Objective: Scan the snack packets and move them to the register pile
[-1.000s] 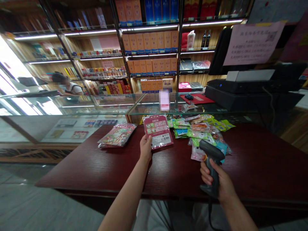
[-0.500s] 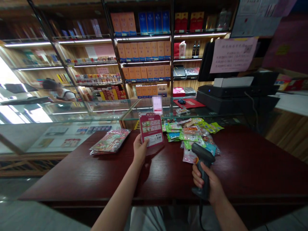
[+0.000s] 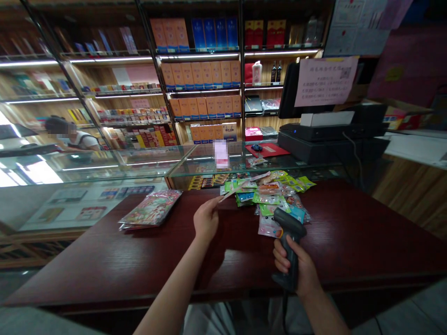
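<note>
My left hand (image 3: 206, 218) pinches a thin flat packet (image 3: 232, 190), now seen almost edge-on above the dark red-brown table. In my right hand (image 3: 296, 265) is a black barcode scanner (image 3: 290, 235), gripped by its handle with the head tilted to the upper left and a cable hanging below. Just beyond the scanner lies a heap of small colourful snack packets (image 3: 270, 197), some green, some white, blue or clear. Left of my left hand, a stack of flat, plastic-wrapped packets (image 3: 152, 209) rests on the table.
Behind the table (image 3: 167, 260) runs a glass display counter (image 3: 181, 163). A computer mouse (image 3: 257, 147) lies on a red mat, and a monitor with a pink notice (image 3: 324, 81) stands at right. A person (image 3: 75, 135) leans over the counter at far left.
The packet in my left hand has turned from its printed back facing me to nearly edge-on. The scanner is still in my right hand. The view has shifted slightly to the right.
</note>
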A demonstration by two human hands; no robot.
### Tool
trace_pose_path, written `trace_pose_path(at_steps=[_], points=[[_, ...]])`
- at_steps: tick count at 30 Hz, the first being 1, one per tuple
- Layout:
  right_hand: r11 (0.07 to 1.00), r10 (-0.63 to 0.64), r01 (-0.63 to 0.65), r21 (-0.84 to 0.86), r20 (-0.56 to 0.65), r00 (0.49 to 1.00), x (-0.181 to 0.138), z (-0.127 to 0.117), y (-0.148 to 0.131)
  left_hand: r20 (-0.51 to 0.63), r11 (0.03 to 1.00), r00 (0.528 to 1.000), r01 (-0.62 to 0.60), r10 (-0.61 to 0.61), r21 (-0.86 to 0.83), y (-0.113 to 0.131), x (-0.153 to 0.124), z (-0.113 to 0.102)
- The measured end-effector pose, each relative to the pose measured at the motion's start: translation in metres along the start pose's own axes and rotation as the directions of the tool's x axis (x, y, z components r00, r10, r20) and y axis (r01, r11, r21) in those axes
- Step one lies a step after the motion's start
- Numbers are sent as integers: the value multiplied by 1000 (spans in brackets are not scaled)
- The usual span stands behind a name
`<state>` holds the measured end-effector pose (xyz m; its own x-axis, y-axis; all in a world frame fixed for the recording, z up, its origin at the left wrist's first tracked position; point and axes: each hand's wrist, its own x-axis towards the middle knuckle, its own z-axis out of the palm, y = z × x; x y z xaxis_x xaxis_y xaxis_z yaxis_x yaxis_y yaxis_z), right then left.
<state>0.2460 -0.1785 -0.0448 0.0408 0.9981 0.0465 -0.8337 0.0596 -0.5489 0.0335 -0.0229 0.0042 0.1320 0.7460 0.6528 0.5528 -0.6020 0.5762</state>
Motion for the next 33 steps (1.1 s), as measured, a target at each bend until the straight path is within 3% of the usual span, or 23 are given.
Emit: trace_pose_path(at_steps=[5, 12, 18, 20, 25, 28, 30, 33], points=[[1000, 11, -12, 27, 15, 1000, 0, -1, -1, 111, 954, 980, -186, 164, 234, -3, -12, -19], [998, 32, -33, 44, 28, 999, 1, -2, -1, 423, 874, 857, -421, 295, 242, -24, -35, -55], [998, 39, -40, 48, 16, 999, 0, -1, -2, 647, 858, 718, -478, 257, 190, -17, -40, -49], [998, 38, -38, 50, 7, 999, -2, -1, -2, 683, 855, 692, -480, 233, 196, -16, -39, -41], [997, 48, -46, 61, -28, 998, -5, 2, -2, 654, 857, 740, -432, 158, 281, -16, -41, -24], [996, 66, -64, 57, -36, 997, -7, 2, -2, 609, 865, 780, -399, 146, 303, -16, -41, -25], [996, 72, -70, 57, -37, 997, -8, 1, -2, 536, 873, 837, -340, 110, 351, -22, -35, -33], [995, 79, -77, 64, -27, 996, -8, -2, -3, 321, 831, 946, -148, -39, 537, -40, -19, -55]])
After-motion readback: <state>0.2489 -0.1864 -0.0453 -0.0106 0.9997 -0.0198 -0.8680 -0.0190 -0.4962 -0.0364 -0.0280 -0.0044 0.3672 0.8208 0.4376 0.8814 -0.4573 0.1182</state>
